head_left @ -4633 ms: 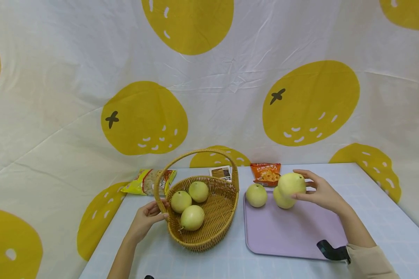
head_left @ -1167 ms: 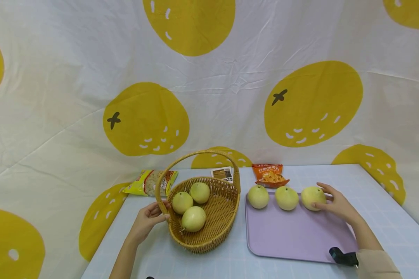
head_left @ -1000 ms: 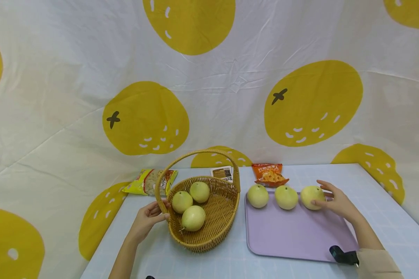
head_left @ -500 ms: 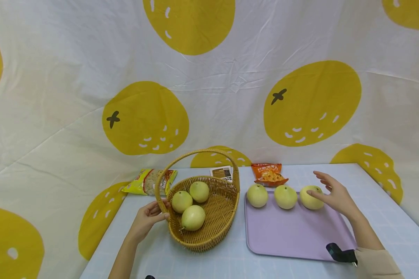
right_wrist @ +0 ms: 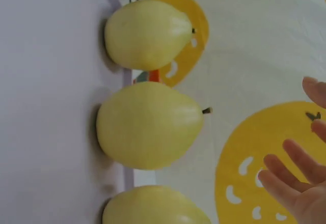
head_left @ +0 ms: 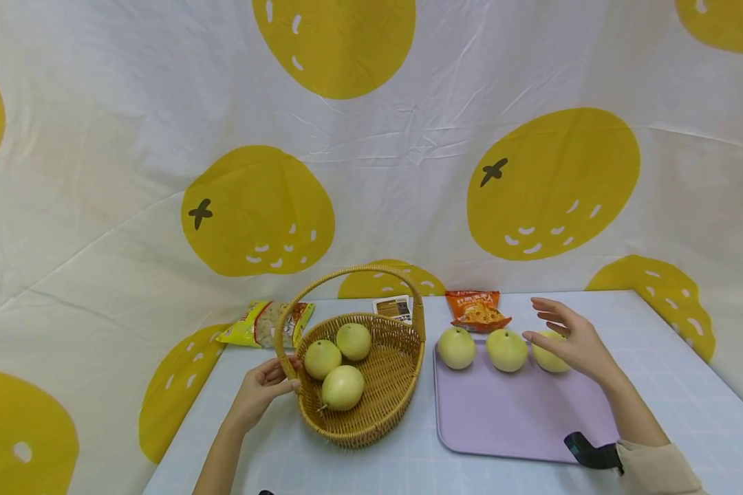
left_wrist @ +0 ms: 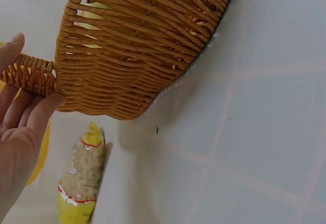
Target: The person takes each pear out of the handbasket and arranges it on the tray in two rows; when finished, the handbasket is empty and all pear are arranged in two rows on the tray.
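Three pale green round fruits sit in a wicker basket [head_left: 380, 385], toward its left side. My left hand [head_left: 255, 392] grips the base of the basket's handle; in the left wrist view the hand [left_wrist: 23, 127] has thumb and fingers around the woven handle [left_wrist: 31, 75]. On the purple tray [head_left: 514, 419] three more such fruits stand in a row along the far edge: left [head_left: 456, 348], middle [head_left: 506, 350] and right [head_left: 549, 352]. My right hand [head_left: 572, 340], fingers spread and holding nothing, is above the right fruit and partly hides it. The right wrist view shows this hand [right_wrist: 300, 178] apart from the fruits [right_wrist: 147, 124].
A yellow snack bag [head_left: 263, 323] lies behind the basket on the left. A small printed card [head_left: 393, 308] lies behind the basket, and an orange snack packet [head_left: 475, 309] behind the tray. A patterned cloth [head_left: 402, 206] hangs behind the table.
My right hand set a fruit down at the right of the row, let go of it, then rose and moved left. My left hand and the basket have stayed in place.
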The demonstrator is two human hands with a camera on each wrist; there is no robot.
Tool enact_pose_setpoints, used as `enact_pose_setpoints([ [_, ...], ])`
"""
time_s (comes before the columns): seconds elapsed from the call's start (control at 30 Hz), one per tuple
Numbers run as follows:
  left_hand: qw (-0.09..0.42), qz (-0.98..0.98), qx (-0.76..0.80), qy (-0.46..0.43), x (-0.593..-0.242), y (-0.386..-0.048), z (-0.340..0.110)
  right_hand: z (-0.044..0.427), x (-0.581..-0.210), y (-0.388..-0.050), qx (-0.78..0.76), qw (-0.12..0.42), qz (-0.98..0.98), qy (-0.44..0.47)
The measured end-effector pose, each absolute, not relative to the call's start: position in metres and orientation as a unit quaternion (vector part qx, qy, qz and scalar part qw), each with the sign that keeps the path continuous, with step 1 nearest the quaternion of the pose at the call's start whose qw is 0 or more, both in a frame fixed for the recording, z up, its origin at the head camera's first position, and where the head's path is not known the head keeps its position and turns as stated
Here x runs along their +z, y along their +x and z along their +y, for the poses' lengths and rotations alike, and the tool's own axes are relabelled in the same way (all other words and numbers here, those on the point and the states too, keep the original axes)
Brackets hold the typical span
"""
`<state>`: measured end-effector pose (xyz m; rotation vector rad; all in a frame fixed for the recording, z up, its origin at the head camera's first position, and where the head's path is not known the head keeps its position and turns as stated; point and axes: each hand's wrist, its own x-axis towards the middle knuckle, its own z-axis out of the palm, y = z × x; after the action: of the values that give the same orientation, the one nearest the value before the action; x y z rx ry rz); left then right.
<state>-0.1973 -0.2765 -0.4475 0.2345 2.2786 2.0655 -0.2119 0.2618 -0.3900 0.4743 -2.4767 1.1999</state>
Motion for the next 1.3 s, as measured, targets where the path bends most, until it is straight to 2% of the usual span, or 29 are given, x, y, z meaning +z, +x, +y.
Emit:
enact_pose_setpoints([
  [0.53, 0.033, 0.736, 0.673, 0.071, -0.449, -0.196, -0.277, 0.222, -0.393, -0.211, 0.457, 0.133, -0.846, 0.24],
  [0.87, 0.031, 0.737, 0.672, 0.075, -0.449, -0.197, -0.277, 0.197, -0.394, -0.216, 0.494, 0.082, -0.821, 0.274],
  [1.3, 0.027, 0.737, 0.671, 0.082, -0.45, -0.198, -0.277, 0.163, -0.395, -0.217, 0.512, 0.058, -0.798, 0.313],
])
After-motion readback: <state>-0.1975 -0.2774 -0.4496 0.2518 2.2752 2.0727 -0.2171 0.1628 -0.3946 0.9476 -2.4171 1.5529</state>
